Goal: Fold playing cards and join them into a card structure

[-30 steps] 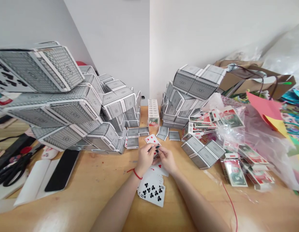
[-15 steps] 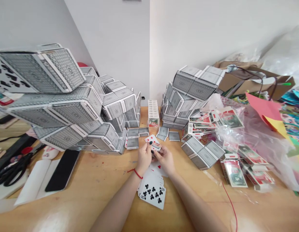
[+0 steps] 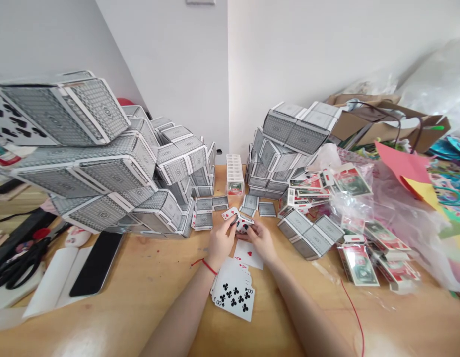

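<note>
Near the middle of the table's (image 3: 148, 282) near edge a fanned pile of cards (image 3: 233, 293) lies face up, a club card on top, with a single red-pipped card (image 3: 249, 256) just beyond it. Past these the left hand (image 3: 219, 241) and right hand (image 3: 262, 240) meet, fingertips of both pinched shut on a small folded card bundle (image 3: 240, 221). Card-built blocks (image 3: 103, 163) heap up toward the far edge

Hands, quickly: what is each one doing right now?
Left hand: pinching a playing card with red pips.
Right hand: pinching a folded card beside it.
</note>
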Tool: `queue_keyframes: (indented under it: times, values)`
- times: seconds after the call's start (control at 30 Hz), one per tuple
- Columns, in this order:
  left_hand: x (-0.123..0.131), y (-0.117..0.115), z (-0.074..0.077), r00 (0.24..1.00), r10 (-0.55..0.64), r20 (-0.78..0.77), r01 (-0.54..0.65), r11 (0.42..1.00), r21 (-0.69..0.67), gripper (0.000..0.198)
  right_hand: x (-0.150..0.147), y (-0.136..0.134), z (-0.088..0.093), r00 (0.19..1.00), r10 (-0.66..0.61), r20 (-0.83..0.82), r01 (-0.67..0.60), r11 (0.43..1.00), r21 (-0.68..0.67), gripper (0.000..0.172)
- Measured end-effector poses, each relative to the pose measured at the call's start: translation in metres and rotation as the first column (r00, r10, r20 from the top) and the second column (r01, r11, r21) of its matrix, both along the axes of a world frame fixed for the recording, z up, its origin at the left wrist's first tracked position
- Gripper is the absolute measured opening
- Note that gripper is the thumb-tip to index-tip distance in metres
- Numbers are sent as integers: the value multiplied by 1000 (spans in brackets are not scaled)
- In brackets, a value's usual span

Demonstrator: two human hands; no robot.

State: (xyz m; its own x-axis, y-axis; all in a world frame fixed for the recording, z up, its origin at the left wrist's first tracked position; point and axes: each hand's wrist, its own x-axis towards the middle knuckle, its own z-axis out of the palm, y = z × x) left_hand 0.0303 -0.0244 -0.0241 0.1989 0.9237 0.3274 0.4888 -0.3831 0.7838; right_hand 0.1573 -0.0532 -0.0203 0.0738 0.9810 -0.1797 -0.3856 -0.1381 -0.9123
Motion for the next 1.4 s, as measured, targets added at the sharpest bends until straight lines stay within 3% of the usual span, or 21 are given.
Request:
queue_keyframes:
  times: [0.2,0.37,0.57,0.8,0.87,0.97,1.1,1.33,1.4]
  values:
    - [-4,-1,7,997,17,82,-11,997,-74,33,19,-1,7,980,170,-108,-172,985,-13,30]
    - [-1,-1,13,963,-96,250,123,988,-91,40,26,-1,4,943,226,-244,-229,973,15,31]
    - [1,0,13,966,-205,155,211,977,-23,28,18,-3,7,881,316,-352,-317,947,56,31]
    - [1,0,16,954,-287,84,274,951,141,32,14,-4,5,861,300,-410,-316,948,31,27]
    - [1,-1,14,968,-238,74,223,960,168,30,15,-4,7,864,275,-422,-298,954,10,28]
    - [-2,1,8,994,-39,100,18,980,199,26,16,-3,11,871,260,-417,-296,955,-23,31]
    - [-9,6,2,968,190,163,-215,965,152,22,19,-2,14,898,222,-379,-254,967,-35,32]
    - [-8,5,3,965,181,191,-210,968,141,19,22,-4,10,865,324,-382,-373,926,-58,36]
    - [-6,3,4,968,175,180,-203,967,156,17,23,-4,10,867,303,-396,-356,932,-65,36]
